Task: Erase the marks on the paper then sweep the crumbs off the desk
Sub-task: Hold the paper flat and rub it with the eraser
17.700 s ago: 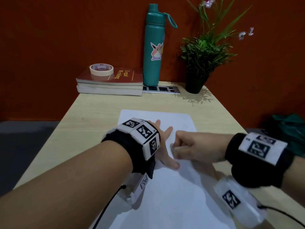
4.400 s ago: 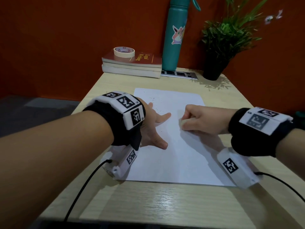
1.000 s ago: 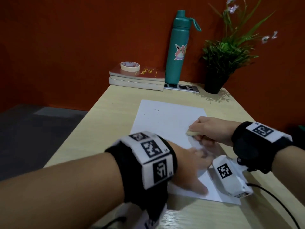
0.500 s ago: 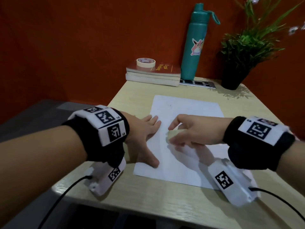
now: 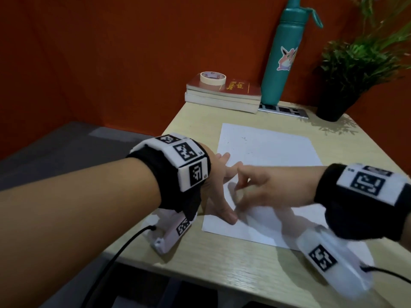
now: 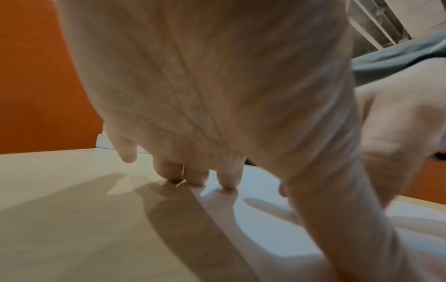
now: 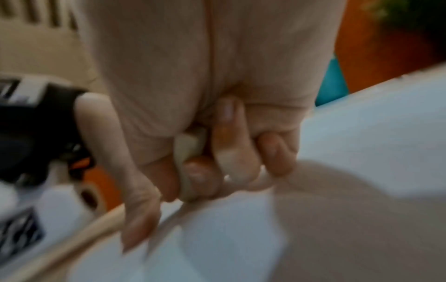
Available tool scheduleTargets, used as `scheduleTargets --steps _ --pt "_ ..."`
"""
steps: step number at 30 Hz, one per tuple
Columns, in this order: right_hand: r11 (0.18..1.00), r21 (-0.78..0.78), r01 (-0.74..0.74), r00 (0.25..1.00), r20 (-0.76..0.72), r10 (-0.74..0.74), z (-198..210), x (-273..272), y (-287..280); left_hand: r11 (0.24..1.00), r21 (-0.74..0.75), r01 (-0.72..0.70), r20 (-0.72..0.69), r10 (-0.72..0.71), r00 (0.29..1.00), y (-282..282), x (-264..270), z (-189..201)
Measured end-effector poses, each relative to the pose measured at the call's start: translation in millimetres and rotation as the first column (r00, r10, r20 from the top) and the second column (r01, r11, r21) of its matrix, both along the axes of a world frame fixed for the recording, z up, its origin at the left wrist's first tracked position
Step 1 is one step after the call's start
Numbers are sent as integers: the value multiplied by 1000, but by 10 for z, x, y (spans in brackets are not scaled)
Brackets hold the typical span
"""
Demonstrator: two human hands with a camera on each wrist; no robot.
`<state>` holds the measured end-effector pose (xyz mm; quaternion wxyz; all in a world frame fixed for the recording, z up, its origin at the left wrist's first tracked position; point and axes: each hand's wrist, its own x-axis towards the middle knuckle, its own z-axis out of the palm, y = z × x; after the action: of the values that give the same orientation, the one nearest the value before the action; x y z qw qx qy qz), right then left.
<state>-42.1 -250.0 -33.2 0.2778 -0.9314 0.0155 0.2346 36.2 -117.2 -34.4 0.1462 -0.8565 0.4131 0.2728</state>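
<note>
The right hand (image 5: 264, 185) sits mid-frame in the head view, low over the paper (image 5: 264, 152), its grip clamped on a pale eraser (image 7: 189, 150): the right wrist view shows the block wedged between thumb and curled fingers, its lower end toward the sheet, though that view is blurred and I cannot tell whether it touches. The left hand (image 5: 219, 181) lies just beside it at the paper's left edge, fingers straight and spread; the left wrist view shows the fingertips (image 6: 228, 181) pressing down where the sheet meets the tabletop (image 5: 244, 270), thumb out across the white. The move ahead turns on one relation: the few dark crumbs (image 5: 243, 138) still showing lie in the upper left part of the sheet, up-frame from both hands, and the paper's long axis runs away from the person toward the wall, so the sweep probably has to reach forward along it. The two hands are about equally near those specks; the left alone is free. The tabletop is light wood grain, smooth. At the upper edge of the frame stand books (image 5: 224, 94) with a tape roll (image 5: 212, 78), a teal bottle (image 5: 282, 54) and a potted plant (image 5: 353, 70), all against an orange wall.
</note>
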Motion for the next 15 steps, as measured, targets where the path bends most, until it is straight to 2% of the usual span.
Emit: scheduleTargets --steps 3,5,8,9,11,13,15 --pt "991 -114 69 993 99 -58 25 68 -70 1000 10 0 18 -1 1000 -20 -2 13" --pt "986 -165 40 989 145 -16 -2 75 -61 1000 -4 -1 9 1 1000 -9 -10 3" --pt "997 -69 -38 999 7 39 7 44 -18 1000 -23 -10 11 10 1000 8 5 -18" --pt "997 -69 -25 1000 1 25 27 59 -26 1000 -15 -8 11 8 1000 6 6 -15" --pt "989 -146 35 995 97 -21 51 107 -84 1000 -4 -1 13 2 1000 -8 37 -30" --pt "982 -190 21 987 160 10 4 85 -77 1000 -17 -6 6 6 1000 -11 46 -59" --pt "984 -164 -73 994 74 86 -24 23 -55 1000 -29 -5 5 5 1000 -4 43 -77"
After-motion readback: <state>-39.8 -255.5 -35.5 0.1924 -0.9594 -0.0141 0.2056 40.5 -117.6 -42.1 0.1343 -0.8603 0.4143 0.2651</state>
